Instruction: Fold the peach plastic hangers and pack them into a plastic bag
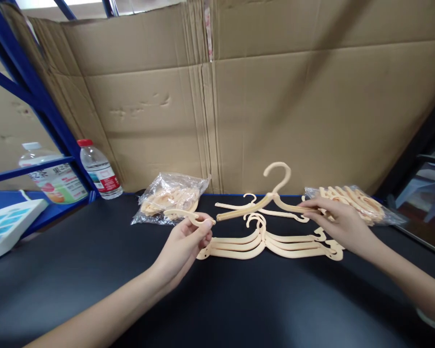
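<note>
Fingers of your left hand (188,241) are pinched together on a small cream plastic hanger piece (188,216), a short curved arm with a hook-like end that points to the right, toward the middle of the black table (94,270). Fingers of your right hand (339,223) are closed on the right arm of a cream plastic hanger (271,198), which you hold lifted and a little tilted, its big hook standing up and its long axis running left to right.

So the free left end of this held hanger points directly at your left fingers. The gap between that end and the small piece is short, and the two parts lie nearly on one line. Your left hand is the nearer one to this gap; your right hand is at the far end of the hanger.

Below both hands, a flat stack of cream plastic hangers (271,241) lies on the table, also with the long axis left to right, just beside your left fingertips. A clear plastic bag of cream parts (166,195) lies behind your left hand, and a second clear bag of cream hangers (358,200) lies behind your right hand, touching or almost touching it. I cannot tell which.

Two clear water bottles (97,169) stand far at the left, before the brown cardboard wall (275,96).
</note>
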`<state>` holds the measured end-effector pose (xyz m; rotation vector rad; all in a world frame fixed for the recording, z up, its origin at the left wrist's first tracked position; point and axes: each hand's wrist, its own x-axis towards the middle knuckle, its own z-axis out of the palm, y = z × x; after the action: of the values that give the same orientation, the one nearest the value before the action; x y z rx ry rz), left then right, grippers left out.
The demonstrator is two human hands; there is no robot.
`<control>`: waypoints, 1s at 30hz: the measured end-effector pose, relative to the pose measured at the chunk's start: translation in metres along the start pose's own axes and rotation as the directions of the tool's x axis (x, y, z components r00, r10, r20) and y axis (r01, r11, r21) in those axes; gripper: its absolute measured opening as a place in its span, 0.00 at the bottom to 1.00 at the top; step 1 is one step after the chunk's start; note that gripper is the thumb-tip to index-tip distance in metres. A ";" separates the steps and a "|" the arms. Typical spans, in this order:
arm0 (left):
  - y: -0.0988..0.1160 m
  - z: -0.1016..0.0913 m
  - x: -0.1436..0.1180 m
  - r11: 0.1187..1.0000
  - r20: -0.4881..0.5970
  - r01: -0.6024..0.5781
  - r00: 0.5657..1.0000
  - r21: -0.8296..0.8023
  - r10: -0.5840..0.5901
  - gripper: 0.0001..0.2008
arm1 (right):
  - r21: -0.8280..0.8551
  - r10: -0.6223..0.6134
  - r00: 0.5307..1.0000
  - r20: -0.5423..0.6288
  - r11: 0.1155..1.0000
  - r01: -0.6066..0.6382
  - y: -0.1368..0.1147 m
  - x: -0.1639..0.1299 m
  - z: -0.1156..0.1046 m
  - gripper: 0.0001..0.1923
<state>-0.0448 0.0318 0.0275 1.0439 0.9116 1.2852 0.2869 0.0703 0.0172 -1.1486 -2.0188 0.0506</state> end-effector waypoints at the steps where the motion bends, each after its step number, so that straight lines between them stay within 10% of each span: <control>1: 0.000 -0.001 0.001 1.000 0.031 0.000 1.000 -0.022 0.000 0.11 | 0.006 -0.019 1.000 0.003 1.000 0.018 0.000 -0.002 -0.002 0.08; 13: 0.005 -0.004 -0.001 0.961 0.240 0.163 0.965 -0.223 -0.108 0.07 | -0.004 -0.069 0.997 -0.020 0.998 0.069 -0.006 -0.005 -0.004 0.07; 30: 0.004 -0.003 0.000 0.960 0.227 0.174 0.966 -0.221 -0.123 0.09 | -0.089 -0.194 0.978 -0.076 0.978 0.187 -0.007 -0.004 -0.008 0.05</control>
<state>-0.0494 0.0322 0.0308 0.8844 0.6427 1.1034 0.2887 0.0605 0.0229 -0.9841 -2.0615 -0.1765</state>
